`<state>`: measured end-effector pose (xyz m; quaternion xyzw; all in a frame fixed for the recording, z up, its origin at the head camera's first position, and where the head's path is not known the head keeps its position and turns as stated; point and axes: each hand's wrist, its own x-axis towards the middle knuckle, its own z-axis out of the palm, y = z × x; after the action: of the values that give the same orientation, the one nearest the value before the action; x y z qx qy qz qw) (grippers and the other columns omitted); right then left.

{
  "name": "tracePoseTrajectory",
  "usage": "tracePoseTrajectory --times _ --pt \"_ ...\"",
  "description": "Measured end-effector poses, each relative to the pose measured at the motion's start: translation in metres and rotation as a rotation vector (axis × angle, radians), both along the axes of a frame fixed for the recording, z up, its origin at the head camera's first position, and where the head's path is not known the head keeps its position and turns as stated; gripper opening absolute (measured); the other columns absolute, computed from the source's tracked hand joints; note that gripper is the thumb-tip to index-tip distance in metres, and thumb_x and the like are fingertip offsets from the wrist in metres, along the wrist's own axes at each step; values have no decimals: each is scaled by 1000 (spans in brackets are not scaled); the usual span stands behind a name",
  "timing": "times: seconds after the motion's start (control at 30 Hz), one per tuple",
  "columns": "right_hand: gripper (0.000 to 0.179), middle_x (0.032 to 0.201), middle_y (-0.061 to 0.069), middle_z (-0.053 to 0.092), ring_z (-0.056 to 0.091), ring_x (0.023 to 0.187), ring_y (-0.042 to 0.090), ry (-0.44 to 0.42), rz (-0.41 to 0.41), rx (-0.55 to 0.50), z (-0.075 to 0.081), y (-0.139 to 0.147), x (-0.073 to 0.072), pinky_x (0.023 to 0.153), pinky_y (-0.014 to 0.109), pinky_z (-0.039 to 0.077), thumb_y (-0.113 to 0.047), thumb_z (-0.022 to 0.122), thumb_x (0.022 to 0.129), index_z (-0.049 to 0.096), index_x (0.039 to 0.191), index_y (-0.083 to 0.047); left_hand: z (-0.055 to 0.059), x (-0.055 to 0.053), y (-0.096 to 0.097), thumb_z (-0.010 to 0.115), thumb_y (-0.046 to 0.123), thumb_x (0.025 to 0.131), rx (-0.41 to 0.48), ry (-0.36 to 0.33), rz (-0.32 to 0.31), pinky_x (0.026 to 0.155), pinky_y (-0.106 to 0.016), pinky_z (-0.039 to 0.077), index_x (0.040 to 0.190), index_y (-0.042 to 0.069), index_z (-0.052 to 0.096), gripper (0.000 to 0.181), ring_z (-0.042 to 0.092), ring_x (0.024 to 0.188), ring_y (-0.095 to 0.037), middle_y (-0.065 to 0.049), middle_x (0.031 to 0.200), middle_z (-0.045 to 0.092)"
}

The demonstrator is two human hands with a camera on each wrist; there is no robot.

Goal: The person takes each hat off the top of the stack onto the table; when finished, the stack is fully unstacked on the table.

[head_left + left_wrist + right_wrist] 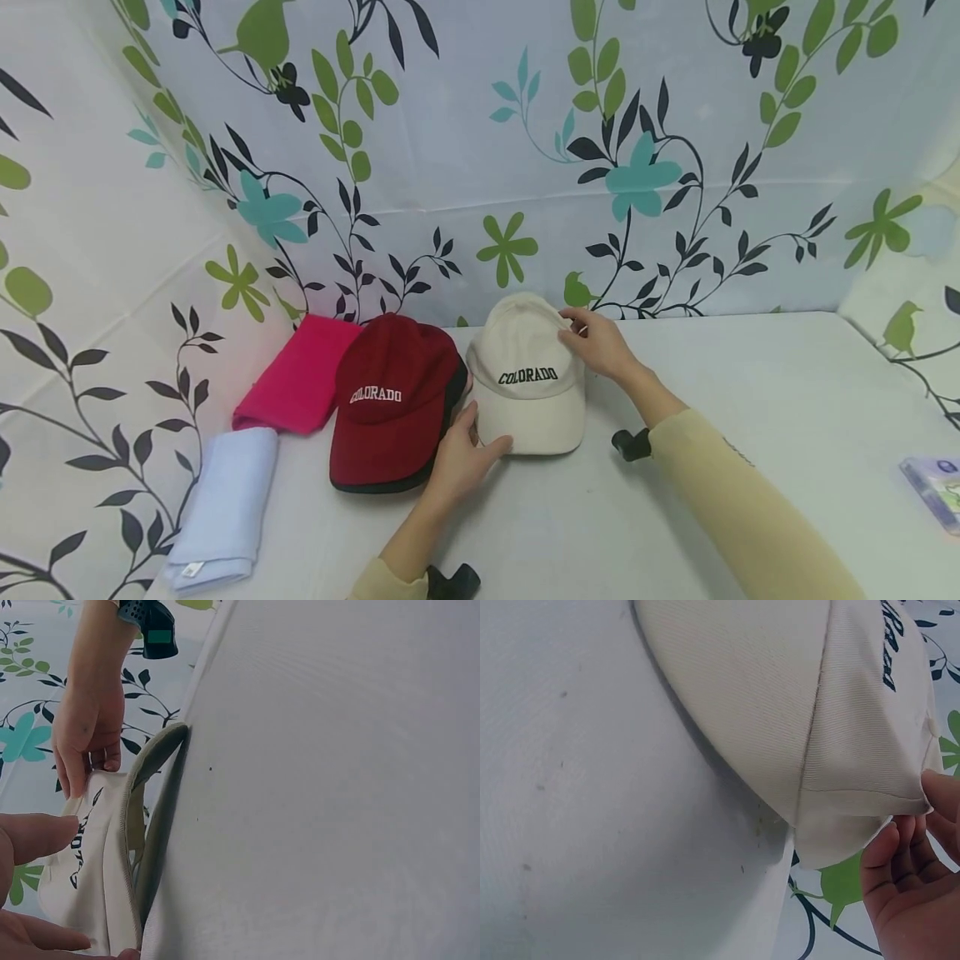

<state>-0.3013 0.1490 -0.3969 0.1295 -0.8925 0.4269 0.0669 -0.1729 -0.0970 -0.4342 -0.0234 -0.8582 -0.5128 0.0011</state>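
A cream baseball cap (529, 417) with dark COLORADO lettering sits on the table, its brim toward me. My right hand (600, 343) pinches the right side of its crown. In the right wrist view, the thumb and curled fingers (885, 859) meet at the cap's fabric edge. My left hand (459, 457) lies along the left side of the brim, with the thumb extended across the brim's front corner. The left wrist view shows that thumb (37, 836) straight, in front of the lettering, and fingers low by the brim. Beside the left hand lies a dark red COLORADO cap (390, 367) with a dark edge.
Left of the red cap lie a folded pink cloth (300, 379) and a folded light-blue cloth (225, 500). A small purple-and-white packet (933, 487) lies at the table's right edge. Patterned fabric (450, 125) hangs behind the white table (750, 417).
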Motion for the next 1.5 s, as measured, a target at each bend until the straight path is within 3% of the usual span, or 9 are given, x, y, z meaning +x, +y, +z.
tracePoseTrajectory --times 0.2,0.53,0.87,1.07,1.2,1.5 --pt "41 100 15 59 59 92 30 22 8 -11 5 2 1 71 36 52 -15 61 101 56 138 4 1 2 -2 77 22 87 36 2 -3 104 -51 45 149 -13 36 81 49 131 -43 -31 152 38" --pt "47 115 22 56 59 105 36 60 18 -27 9 7 4 83 45 54 -18 62 101 52 141 5 4 3 -7 77 18 89 215 79 -34 105 -55 42 153 -4 34 80 39 139 -43 -21 157 36" --pt "55 138 27 45 47 126 43 131 66 8 14 2 14 102 59 42 -23 66 98 49 146 0 9 7 -16 76 13 90 318 154 -72 108 -52 40 154 1 35 77 40 138 -40 -21 154 39" --pt "58 139 25 44 41 128 45 238 148 69 15 -9 27 102 62 38 -22 73 93 51 144 -2 13 10 -29 74 4 90 390 215 -110 110 -51 37 154 0 34 75 38 140 -41 -21 153 39" --pt "64 140 24 45 42 125 46 299 209 139 15 -18 38 100 64 37 -24 77 90 51 145 -5 15 13 -40 72 0 91 391 261 -114 109 -50 38 154 0 34 73 40 139 -40 -22 152 39" --pt "75 153 20 34 33 138 45 275 271 284 11 -28 56 104 69 28 -35 79 88 44 151 -15 13 18 -62 69 -8 87 397 401 -142 103 -34 45 154 -2 32 78 43 134 -44 -25 151 41"
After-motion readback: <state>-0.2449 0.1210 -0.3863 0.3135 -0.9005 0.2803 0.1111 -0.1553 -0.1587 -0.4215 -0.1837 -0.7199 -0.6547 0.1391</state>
